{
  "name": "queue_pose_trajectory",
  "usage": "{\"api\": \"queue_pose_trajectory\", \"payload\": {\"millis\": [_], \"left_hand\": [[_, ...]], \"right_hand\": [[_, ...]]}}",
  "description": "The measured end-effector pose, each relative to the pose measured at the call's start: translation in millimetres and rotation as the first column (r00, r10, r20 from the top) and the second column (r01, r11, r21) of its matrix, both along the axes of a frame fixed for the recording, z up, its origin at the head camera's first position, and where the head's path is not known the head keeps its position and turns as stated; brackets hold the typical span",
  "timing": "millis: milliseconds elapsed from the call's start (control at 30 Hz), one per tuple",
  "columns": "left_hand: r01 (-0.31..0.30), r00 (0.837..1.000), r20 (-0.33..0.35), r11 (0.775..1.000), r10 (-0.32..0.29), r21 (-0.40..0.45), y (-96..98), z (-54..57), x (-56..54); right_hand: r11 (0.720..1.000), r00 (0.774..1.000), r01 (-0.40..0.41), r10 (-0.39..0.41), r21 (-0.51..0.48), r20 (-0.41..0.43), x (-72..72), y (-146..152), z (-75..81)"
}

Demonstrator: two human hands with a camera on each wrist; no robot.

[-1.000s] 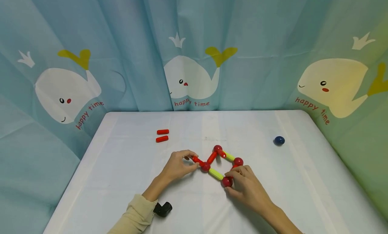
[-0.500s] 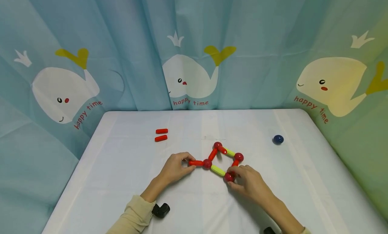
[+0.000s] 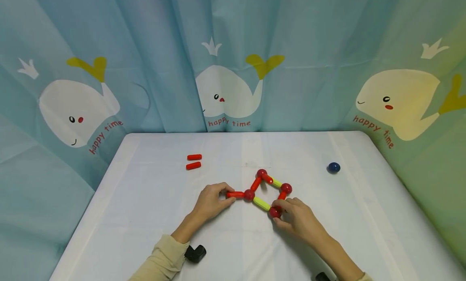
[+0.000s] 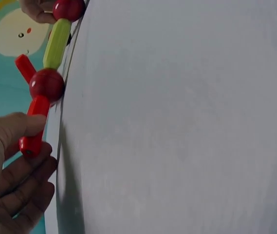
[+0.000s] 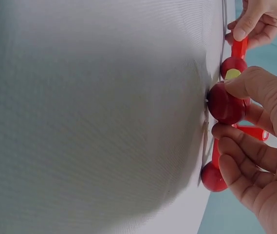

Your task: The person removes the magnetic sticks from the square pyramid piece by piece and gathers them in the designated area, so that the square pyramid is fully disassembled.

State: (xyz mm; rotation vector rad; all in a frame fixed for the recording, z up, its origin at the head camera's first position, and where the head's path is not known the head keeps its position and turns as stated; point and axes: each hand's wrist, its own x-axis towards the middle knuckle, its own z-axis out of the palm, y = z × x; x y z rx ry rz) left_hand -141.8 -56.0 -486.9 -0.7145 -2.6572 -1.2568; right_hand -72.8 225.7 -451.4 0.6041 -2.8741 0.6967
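A frame of dark red balls and short rods lies on the white table, its outline a skewed square with yellow-green rods [image 3: 261, 203] and red rods [image 3: 256, 184] as sides. From its left ball [image 3: 249, 195] a red rod [image 3: 238, 194] points left, and my left hand [image 3: 212, 202] pinches that rod's outer end between thumb and fingers. My right hand [image 3: 300, 218] grips the near ball [image 5: 226, 103], thumb on one side, fingers on the other. Another red rod [image 5: 252, 132] sticks out with a free end from the far ball [image 3: 261, 174].
Two loose red rods [image 3: 194, 161] lie side by side at the back left of the table [image 3: 145, 216]. A dark blue ball [image 3: 333, 168] sits at the back right. A curtain [image 3: 313, 38] printed with whales hangs behind the table edge.
The red rod in my left hand has swung from a slant to nearly level, in line with the left ball. The frame has shifted slightly away; both hands keep their hold.
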Motion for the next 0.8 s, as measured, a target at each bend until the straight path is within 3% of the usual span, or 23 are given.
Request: {"api": "queue_pose_trajectory", "payload": {"millis": [267,467,800], "left_hand": [[-0.133,0.991,0.027,0.991,0.132,0.036,8.3,2.2,-3.3],[-0.113,0.993,0.042,0.992,0.111,0.057,0.5,3.6,-4.0],[-0.131,0.989,0.069,0.99,0.128,0.045,-20.0,6.1,-9.5]], "right_hand": [[1.0,1.0,0.004,-0.005,0.02,0.021,0.0,1,0.3],[0.999,0.999,0.018,-0.019,0.03,0.044,0.3,1,0.5],[1.0,0.998,0.02,-0.021,0.018,0.056,-0.1,1,-0.2]]}}
